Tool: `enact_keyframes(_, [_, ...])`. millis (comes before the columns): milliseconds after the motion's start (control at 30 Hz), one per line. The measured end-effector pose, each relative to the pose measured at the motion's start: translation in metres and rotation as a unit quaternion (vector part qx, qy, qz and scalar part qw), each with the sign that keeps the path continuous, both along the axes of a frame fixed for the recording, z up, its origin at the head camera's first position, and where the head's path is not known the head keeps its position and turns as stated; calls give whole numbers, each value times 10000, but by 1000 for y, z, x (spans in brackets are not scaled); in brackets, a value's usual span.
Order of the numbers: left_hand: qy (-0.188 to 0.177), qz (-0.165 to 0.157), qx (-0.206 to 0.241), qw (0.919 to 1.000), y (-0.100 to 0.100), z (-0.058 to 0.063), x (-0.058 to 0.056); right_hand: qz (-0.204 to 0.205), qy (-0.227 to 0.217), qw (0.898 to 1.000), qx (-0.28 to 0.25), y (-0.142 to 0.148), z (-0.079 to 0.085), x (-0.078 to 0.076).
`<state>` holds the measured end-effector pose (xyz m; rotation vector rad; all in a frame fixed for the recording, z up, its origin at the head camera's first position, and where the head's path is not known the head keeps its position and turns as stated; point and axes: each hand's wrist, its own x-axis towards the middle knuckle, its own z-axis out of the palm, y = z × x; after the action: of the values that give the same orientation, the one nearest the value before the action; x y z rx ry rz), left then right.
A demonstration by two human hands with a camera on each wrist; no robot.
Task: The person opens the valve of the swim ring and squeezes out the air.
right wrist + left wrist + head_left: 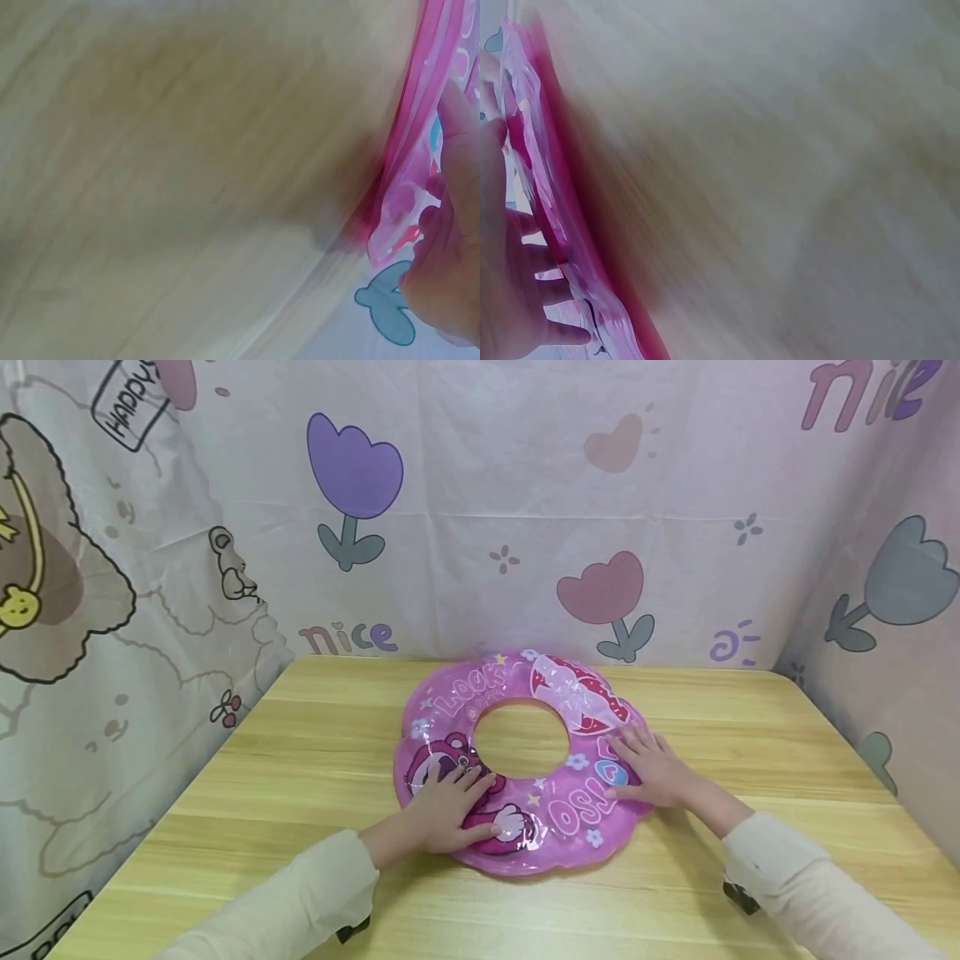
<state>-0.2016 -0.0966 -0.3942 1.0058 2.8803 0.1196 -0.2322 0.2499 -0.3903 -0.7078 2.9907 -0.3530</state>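
Left hand (448,814) spread on pink inflatable ring (551,797), near-left part; right hand (657,772) spread on right side; ring beneath both

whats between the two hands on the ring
In the head view, a printed stretch of the ring lies between the left hand and right hand.

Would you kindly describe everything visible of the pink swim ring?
The swim ring looks like glossy, puffed-up pink plastic, with a wavy outer edge and a round hole. Prints include a bear, small flowers, stars and the word LOOK. It lies on the wooden table, the left hand touching its near left part, partly over the bear, the right hand its right side.
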Motion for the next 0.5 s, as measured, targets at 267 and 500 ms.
enact_keyframes(267, [11,-65,-57,10000,4,4,11,-121,187,9997,138,8,3,-5])
enact_keyframes(500, [-5,-285,-179,9994,11,6,24,-218,282,9990,251,15,0,-12])
